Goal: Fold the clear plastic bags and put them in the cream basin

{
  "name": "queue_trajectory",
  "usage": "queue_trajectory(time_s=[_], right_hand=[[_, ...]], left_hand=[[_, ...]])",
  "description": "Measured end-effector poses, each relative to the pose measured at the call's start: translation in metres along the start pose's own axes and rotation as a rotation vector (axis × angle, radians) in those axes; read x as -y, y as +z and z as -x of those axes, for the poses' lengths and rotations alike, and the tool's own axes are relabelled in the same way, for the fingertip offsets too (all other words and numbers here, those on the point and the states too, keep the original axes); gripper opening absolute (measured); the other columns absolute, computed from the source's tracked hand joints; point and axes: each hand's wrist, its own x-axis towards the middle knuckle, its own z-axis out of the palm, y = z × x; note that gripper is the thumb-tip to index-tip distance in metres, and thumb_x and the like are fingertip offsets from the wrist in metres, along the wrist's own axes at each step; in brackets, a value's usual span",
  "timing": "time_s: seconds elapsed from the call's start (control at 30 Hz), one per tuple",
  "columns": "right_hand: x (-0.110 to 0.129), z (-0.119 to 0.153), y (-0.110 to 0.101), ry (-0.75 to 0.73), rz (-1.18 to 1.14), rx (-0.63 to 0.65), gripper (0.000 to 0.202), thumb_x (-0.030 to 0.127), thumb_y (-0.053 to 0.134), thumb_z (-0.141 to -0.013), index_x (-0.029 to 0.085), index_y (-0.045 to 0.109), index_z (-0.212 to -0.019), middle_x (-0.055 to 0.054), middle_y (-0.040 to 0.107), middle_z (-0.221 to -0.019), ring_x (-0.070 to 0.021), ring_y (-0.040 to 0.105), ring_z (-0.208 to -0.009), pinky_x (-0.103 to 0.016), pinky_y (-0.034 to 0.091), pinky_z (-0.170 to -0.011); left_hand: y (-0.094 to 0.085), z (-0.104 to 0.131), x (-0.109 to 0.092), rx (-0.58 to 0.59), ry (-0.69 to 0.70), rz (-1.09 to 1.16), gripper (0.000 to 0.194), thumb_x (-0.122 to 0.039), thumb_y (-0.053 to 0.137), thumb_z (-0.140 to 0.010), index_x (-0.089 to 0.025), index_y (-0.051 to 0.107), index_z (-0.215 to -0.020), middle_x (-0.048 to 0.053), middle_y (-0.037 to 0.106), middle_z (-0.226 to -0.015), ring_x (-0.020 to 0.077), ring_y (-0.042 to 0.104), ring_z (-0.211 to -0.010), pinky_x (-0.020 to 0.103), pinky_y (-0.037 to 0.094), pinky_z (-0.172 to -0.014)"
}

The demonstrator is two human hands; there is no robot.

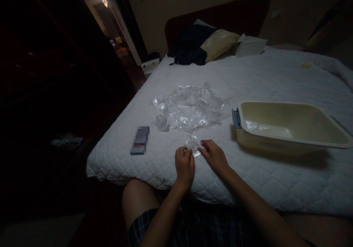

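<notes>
Near the bed's front edge, a small clear plastic bag (192, 142) lies crumpled between my two hands. My left hand (184, 166) is closed at the bag's left side, its fingers curled on the plastic. From the right, my right hand (215, 157) pinches the bag's edge between thumb and fingers. Just beyond them, a loose pile of clear plastic bags (190, 109) spreads over the white quilted bedcover (132, 118). A dark flat item (140, 140), blurred out, lies left of my hands.
An open cream plastic bin (286, 144) with grey handles stands on the bed at the right. Dark clothing (190, 43), a beige pillow (219, 44) and a white box (250, 46) lie near the headboard (234, 13). My knees are against the bed's front edge.
</notes>
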Motion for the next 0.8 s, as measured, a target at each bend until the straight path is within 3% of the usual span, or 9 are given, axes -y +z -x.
queue_trajectory(time_s=[0.1, 0.23, 0.4, 0.5, 0.57, 0.8], right_hand=[[-0.003, -0.001, 0.003, -0.011, 0.010, -0.025, 0.024, 0.033, 0.051, -0.080, 0.019, 0.054, -0.099, -0.006, 0.059, -0.088, -0.0195, 0.057, -0.080, -0.033, 0.048, -0.072], [-0.005, -0.001, 0.004, -0.033, 0.046, -0.036, 0.023, 0.032, 0.051, -0.080, 0.019, 0.055, -0.099, -0.007, 0.057, -0.091, -0.0209, 0.056, -0.085, -0.035, 0.047, -0.076], [0.003, 0.003, -0.003, -0.128, 0.152, -0.115, 0.027, 0.026, 0.047, -0.082, 0.018, 0.054, -0.106, -0.013, 0.053, -0.109, -0.0248, 0.049, -0.101, -0.041, 0.043, -0.085], [0.012, 0.004, -0.005, -0.353, 0.115, 0.023, 0.031, 0.015, 0.041, -0.082, 0.018, 0.053, -0.111, -0.012, 0.054, -0.113, -0.0229, 0.048, -0.104, -0.040, 0.041, -0.088], [0.015, 0.002, -0.001, -0.426, 0.062, 0.135, 0.034, 0.012, 0.041, -0.080, 0.019, 0.052, -0.112, -0.011, 0.057, -0.110, -0.0218, 0.051, -0.102, -0.039, 0.042, -0.087], [-0.002, -0.007, 0.019, -0.094, -0.139, 0.122, 0.028, 0.011, 0.036, -0.082, 0.016, 0.054, -0.102, -0.009, 0.060, -0.097, -0.0174, 0.055, -0.090, -0.035, 0.044, -0.083]], left_hand=[[0.002, 0.001, 0.003, 0.017, 0.077, -0.040, 0.021, -0.012, 0.048, -0.080, -0.017, 0.056, -0.098, 0.010, 0.054, -0.110, 0.0244, 0.043, -0.111, 0.044, 0.038, -0.090], [0.004, 0.001, 0.005, 0.053, 0.090, -0.042, 0.021, -0.015, 0.046, -0.083, -0.017, 0.056, -0.101, 0.009, 0.057, -0.111, 0.0243, 0.044, -0.113, 0.044, 0.038, -0.090], [0.005, 0.000, 0.004, 0.085, 0.085, -0.037, 0.023, -0.015, 0.046, -0.083, -0.017, 0.056, -0.103, 0.010, 0.056, -0.115, 0.0255, 0.043, -0.115, 0.045, 0.038, -0.090], [0.004, 0.000, 0.005, 0.097, 0.075, -0.026, 0.026, -0.013, 0.047, -0.081, -0.018, 0.055, -0.105, 0.010, 0.056, -0.116, 0.0254, 0.043, -0.115, 0.045, 0.038, -0.090], [0.004, 0.000, 0.005, 0.096, 0.072, -0.016, 0.028, -0.012, 0.048, -0.080, -0.018, 0.055, -0.107, 0.009, 0.056, -0.115, 0.0252, 0.043, -0.115, 0.046, 0.038, -0.090], [0.002, -0.002, 0.003, 0.093, 0.073, -0.001, 0.019, -0.018, 0.048, -0.082, -0.018, 0.058, -0.099, 0.009, 0.058, -0.111, 0.0246, 0.045, -0.113, 0.044, 0.037, -0.090]])
